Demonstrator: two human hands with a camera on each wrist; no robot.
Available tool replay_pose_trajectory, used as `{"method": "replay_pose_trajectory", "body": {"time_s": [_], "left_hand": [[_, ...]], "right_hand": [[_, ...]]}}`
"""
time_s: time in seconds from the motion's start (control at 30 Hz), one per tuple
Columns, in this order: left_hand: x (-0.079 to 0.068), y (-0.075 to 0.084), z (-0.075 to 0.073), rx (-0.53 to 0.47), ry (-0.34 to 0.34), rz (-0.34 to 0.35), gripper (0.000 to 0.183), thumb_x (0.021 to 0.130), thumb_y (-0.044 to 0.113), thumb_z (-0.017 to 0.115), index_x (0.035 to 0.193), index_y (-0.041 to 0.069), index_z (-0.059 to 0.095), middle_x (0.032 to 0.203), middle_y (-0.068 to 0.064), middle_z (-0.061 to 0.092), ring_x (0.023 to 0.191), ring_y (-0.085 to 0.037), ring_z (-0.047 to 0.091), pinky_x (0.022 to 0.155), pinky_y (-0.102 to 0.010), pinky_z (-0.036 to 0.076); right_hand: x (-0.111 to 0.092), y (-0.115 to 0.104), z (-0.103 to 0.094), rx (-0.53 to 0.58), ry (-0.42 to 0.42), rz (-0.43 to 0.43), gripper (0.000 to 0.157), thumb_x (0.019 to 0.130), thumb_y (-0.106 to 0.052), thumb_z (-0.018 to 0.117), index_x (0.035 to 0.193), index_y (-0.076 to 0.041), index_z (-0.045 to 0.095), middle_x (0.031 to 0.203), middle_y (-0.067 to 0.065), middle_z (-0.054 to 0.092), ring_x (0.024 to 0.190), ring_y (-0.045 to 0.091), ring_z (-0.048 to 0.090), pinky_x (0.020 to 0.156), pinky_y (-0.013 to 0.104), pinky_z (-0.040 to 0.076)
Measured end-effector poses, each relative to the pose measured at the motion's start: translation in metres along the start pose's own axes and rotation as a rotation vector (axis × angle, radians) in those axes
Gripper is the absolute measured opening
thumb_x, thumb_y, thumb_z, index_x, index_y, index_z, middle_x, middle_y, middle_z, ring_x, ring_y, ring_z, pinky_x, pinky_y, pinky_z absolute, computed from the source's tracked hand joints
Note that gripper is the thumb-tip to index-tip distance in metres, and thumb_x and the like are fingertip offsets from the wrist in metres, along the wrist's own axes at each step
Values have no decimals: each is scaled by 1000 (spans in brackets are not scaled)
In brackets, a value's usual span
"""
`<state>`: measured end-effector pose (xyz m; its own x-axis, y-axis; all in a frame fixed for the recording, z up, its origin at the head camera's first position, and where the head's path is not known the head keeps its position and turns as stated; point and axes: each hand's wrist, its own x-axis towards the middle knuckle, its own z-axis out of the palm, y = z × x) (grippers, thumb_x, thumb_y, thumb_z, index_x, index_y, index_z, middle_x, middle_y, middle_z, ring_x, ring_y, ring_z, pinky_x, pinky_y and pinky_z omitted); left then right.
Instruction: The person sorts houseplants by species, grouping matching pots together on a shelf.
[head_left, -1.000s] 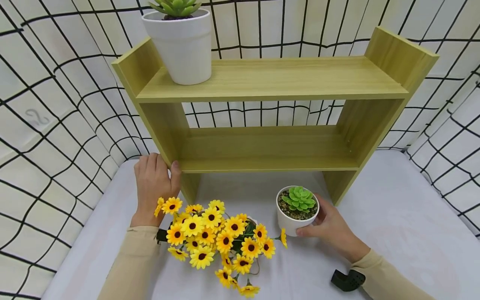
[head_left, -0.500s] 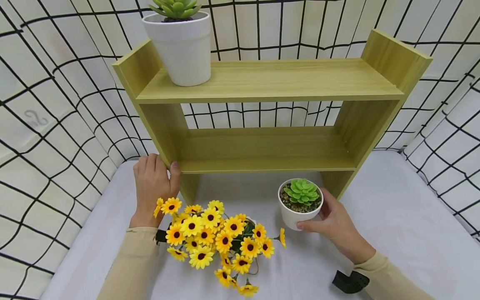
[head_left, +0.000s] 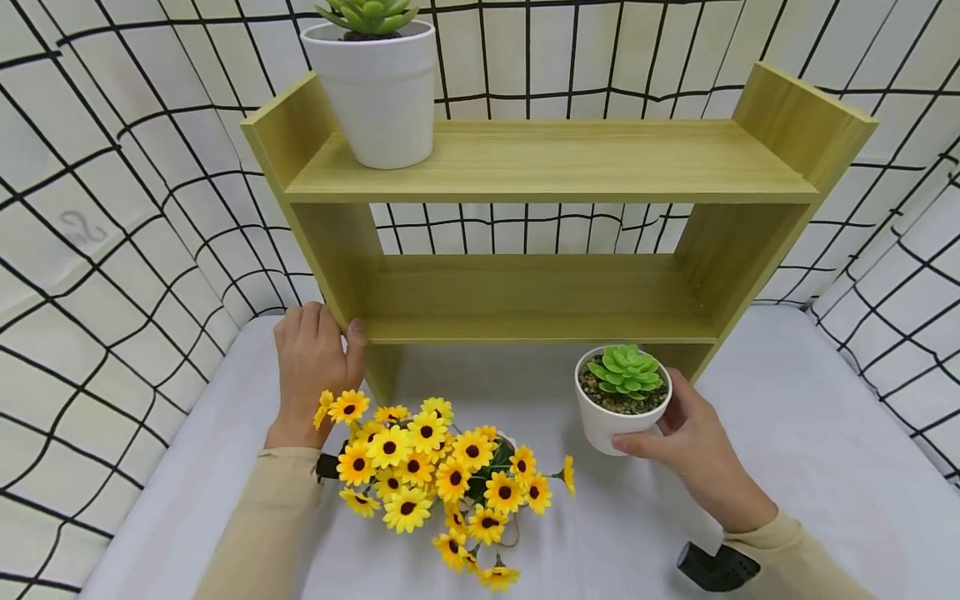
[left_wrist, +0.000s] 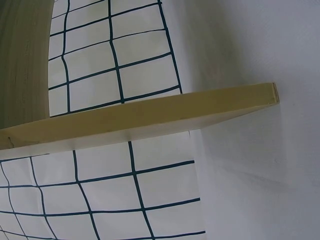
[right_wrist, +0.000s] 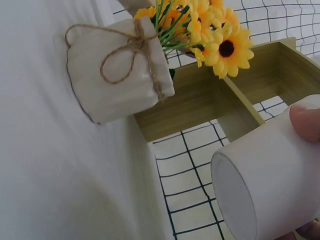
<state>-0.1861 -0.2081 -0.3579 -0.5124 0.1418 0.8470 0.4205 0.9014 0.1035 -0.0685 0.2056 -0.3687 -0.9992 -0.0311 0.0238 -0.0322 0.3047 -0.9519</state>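
Observation:
A small white pot with a green succulent (head_left: 621, 400) is in my right hand (head_left: 697, 446), thumb on its near side and fingers round its right side. The right wrist view shows the pot's flat underside (right_wrist: 232, 197), tilted and clear of the table. My left hand (head_left: 315, 367) holds the lower left side panel of a two-tier wooden shelf (head_left: 551, 300), with the thumb at its front edge. The left wrist view shows a shelf panel (left_wrist: 150, 117) but no hand. Yellow artificial flowers (head_left: 450, 475) stand between my forearms, in a cream pot (right_wrist: 117, 75) tied with twine.
A larger white pot (head_left: 378, 100) with a succulent stands on the top tier at the left. Black wire grid (head_left: 97, 275) over white cloth surrounds the shelf at the back and sides. A white cloth (head_left: 810, 433) covers the table.
My right hand has moved the small potted succulent up and to the right, towards the shelf's lower right leg. The left hand stays on the side panel. The head view has shifted slightly.

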Motion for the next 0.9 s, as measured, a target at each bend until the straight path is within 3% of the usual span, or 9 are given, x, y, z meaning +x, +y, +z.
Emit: {"method": "replay_pose_trajectory", "body": {"time_s": [0.2, 0.4, 0.57, 0.9], "left_hand": [[0, 0, 0, 4, -9, -1, 51, 105, 36, 34, 92, -7, 56, 83, -23, 52, 86, -42, 48, 78, -54, 35], [0, -1, -2, 13, -42, -15, 47, 103, 33, 36, 91, -7, 56, 84, -24, 52, 88, -42, 48, 80, -54, 36], [0, -1, -2, 18, -77, -24, 46, 103, 32, 36, 91, -7, 56, 85, -24, 53, 88, -43, 47, 81, -55, 36], [0, -1, -2, 9, -62, -27, 48, 103, 34, 36, 90, -8, 56, 85, -24, 53, 87, -43, 47, 80, -54, 35]], "right_hand": [[-8, -4, 0, -49, -1, -6, 83, 76, -13, 90, 145, -14, 44, 140, 1, 53, 125, -5, 54, 102, 3, 39], [-13, -14, -1, -48, 26, -73, 83, 74, -6, 90, 144, -14, 46, 137, -6, 56, 121, -3, 57, 99, 5, 44], [-15, -27, -9, -63, 45, -114, 85, 75, -3, 89, 146, -16, 46, 137, -9, 56, 119, -1, 60, 95, 9, 49], [-14, -56, -29, -65, 101, -221, 93, 74, 7, 85, 152, -20, 43, 143, -8, 55, 121, 3, 59, 92, 10, 53]]}}
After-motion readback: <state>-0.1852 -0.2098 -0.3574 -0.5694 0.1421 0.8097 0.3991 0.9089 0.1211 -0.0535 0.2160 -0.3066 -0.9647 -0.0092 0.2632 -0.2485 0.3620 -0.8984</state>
